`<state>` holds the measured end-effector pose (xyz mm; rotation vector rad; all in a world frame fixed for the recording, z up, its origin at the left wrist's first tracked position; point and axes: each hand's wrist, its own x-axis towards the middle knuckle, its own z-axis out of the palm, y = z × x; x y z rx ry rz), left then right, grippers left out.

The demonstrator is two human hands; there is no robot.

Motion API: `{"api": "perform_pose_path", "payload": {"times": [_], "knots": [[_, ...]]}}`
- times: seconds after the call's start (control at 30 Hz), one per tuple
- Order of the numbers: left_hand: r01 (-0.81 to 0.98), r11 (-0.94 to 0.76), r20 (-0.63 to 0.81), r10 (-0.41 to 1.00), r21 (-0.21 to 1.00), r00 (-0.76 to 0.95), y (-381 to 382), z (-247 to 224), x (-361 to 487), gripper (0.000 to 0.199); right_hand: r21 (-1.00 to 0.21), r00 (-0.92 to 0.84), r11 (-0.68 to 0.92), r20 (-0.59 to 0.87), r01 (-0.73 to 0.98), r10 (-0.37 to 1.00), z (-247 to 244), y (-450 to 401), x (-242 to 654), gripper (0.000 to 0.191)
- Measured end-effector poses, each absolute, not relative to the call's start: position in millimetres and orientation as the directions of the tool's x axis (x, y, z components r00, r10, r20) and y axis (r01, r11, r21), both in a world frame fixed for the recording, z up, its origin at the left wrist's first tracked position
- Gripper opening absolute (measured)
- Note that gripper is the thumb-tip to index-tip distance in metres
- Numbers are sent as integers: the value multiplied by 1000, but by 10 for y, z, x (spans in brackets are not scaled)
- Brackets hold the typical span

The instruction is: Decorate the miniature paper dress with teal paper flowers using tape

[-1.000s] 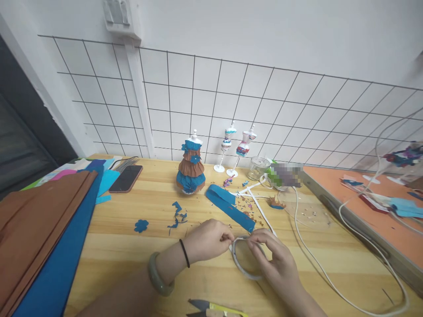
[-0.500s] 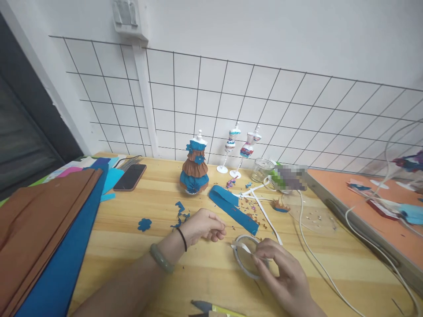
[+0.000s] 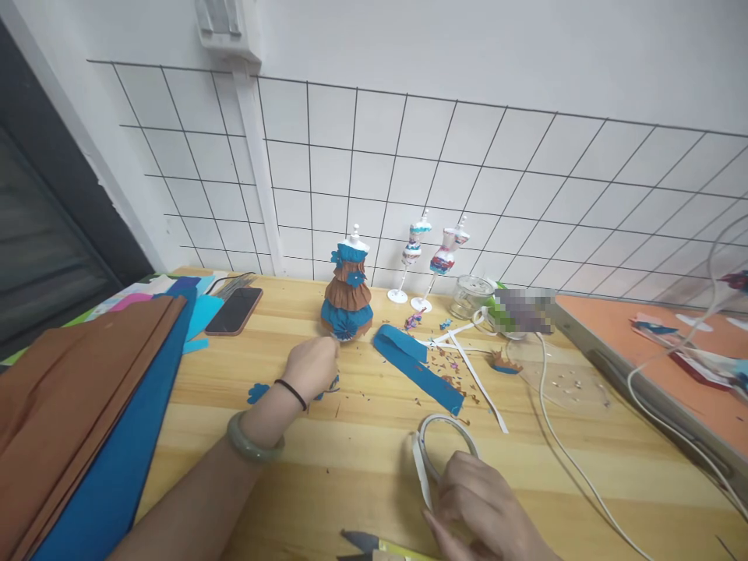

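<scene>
My right hand [image 3: 482, 499] grips a roll of white double-sided tape [image 3: 425, 432] by its near side, tipping it up off the wood. A loose strip hangs from the roll down to my thumb. My left hand [image 3: 312, 362] is closed, knuckles up, at the foot of a small dress form in a tiered blue and brown paper dress [image 3: 347, 294]. Its fingertips are hidden, so I cannot see what they hold. Blue paper scraps [image 3: 334, 383] lie partly under this hand, and a blue paper flower [image 3: 257, 393] lies left of my wrist.
A folded blue paper strip [image 3: 418, 370] lies beside white strips [image 3: 479, 387] and tiny scraps. Behind stand two small dress forms [image 3: 442, 257] and a glass jar [image 3: 472, 296]. Brown paper [image 3: 75, 389] and a phone [image 3: 234, 312] lie left. A white cable [image 3: 546, 413] runs right. Scissors [image 3: 365, 541] lie in front.
My left hand has moved left and away from me, to the dress's foot. My right hand has come slightly nearer and now tilts the tape roll up.
</scene>
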<state>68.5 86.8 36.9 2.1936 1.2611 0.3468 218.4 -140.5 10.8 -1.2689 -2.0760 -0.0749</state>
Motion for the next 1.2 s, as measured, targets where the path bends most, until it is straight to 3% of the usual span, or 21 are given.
{"api": "perform_pose_path", "payload": {"times": [0.13, 0.23, 0.3, 0.4, 0.47, 0.53, 0.6, 0.8, 0.9, 1.03, 1.2], "knots": [[728, -418, -86, 835, 544, 544, 850, 508, 629, 19, -299, -301, 519, 547, 801, 781, 60, -1417, 2192, 19], [713, -418, -195, 771, 563, 606, 697, 599, 680, 43, -296, -318, 528, 537, 796, 781, 38, -1431, 2209, 21], [673, -408, -293, 674, 617, 678, 558, 601, 748, 45, -296, -316, 531, 545, 794, 776, 27, -1435, 2211, 22], [645, -349, -489, 440, 679, 753, 361, 493, 871, 54, -294, -288, 524, 577, 799, 764, 12, -1425, 2201, 23], [667, -252, -662, 118, 701, 740, 259, 379, 948, 64, -295, -256, 519, 615, 802, 746, -2, -1417, 2191, 24], [676, -154, -692, -103, 721, 714, 184, 270, 1012, 65, -295, -234, 517, 642, 803, 730, -16, -1414, 2182, 24], [670, -46, -665, -195, 741, 721, 130, 186, 1063, 60, -287, -234, 517, 648, 806, 725, -24, -1416, 2173, 24], [623, 242, -636, -31, 744, 771, 111, 58, 1143, 43, -297, -228, 447, 555, 844, 800, 2, -1396, 2194, 18], [571, 233, -593, 31, 787, 805, 191, 40, 1123, 36, -335, -126, 257, 366, 906, 922, -4, -1372, 2267, 24], [515, 207, -540, 90, 832, 837, 309, 45, 1070, 31, -275, 56, -23, 113, 961, 992, -24, -1348, 2334, 24], [499, 193, -516, 49, 845, 855, 392, 96, 1016, 37, -261, 119, -95, 79, 961, 990, -46, -1346, 2302, 19]]}}
